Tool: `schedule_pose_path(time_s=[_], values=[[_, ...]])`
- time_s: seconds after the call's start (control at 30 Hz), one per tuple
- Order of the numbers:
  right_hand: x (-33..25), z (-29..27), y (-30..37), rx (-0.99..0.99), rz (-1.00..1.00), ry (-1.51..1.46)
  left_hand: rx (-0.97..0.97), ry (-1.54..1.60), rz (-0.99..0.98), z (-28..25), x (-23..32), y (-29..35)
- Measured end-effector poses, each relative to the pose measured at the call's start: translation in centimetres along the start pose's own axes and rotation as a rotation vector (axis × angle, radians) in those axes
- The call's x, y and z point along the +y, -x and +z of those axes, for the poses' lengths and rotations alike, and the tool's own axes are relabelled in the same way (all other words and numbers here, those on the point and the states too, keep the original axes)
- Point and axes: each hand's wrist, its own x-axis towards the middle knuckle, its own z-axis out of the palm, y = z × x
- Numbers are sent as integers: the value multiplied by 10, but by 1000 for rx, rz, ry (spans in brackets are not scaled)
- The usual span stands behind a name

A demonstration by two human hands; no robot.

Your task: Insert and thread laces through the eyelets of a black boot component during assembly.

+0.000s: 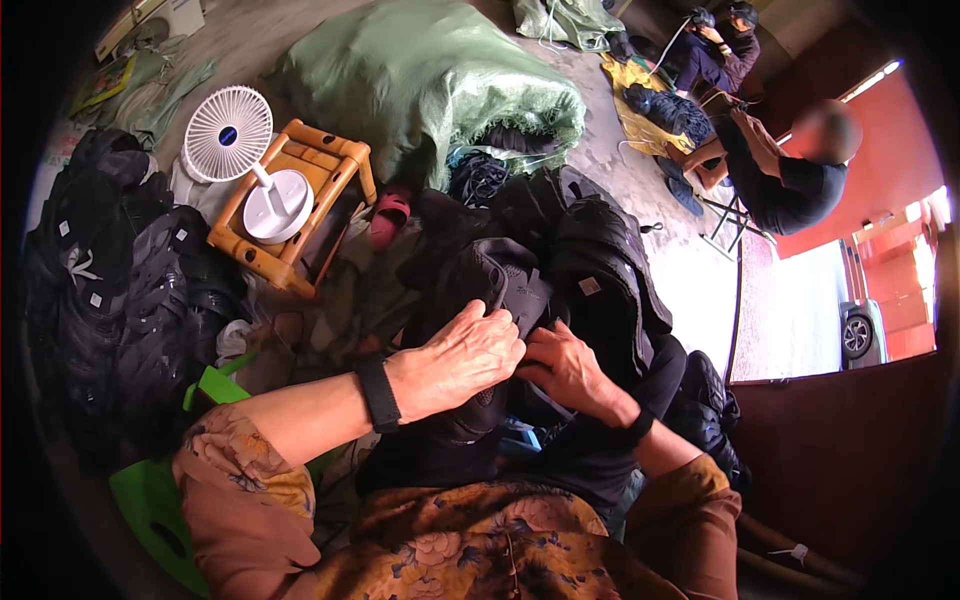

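Observation:
Over my lap, my left hand is closed with its fingers pinched on a black mesh piece that looks like a shoe upper. My right hand is closed on the same piece's lower edge, its fingertips nearly meeting the left ones. A small dark loop stands up by the left fingers. What lies under the fingertips is hidden. More black pieces of the same sort, one with a pale label, are heaped over my knees just beyond the hands. A bit of something blue shows beneath my wrists.
Left stands a tall heap of black pieces. A white fan sits on a bamboo stool, near a pink shoe. Ahead lies a big pale-green woven sack. A green chair is beside me. People sit at right.

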Motion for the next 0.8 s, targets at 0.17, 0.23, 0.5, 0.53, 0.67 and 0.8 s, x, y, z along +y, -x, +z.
schedule_pose_path(time_s=[0.17,0.23,0.5,0.53,0.67,0.8], values=[[17,-27,-27,-325,288,-234,76,-85,67,0,17,-4],[25,-14,-24,-347,243,-197,101,-82,71,2,20,-4],[6,10,-12,-156,422,-61,158,-30,46,10,17,-3],[5,5,-10,-88,416,-185,159,-33,44,9,17,-2],[1,-6,1,90,438,-680,146,81,-24,10,18,-2],[-4,-3,3,147,323,-717,185,124,-136,16,19,0]])
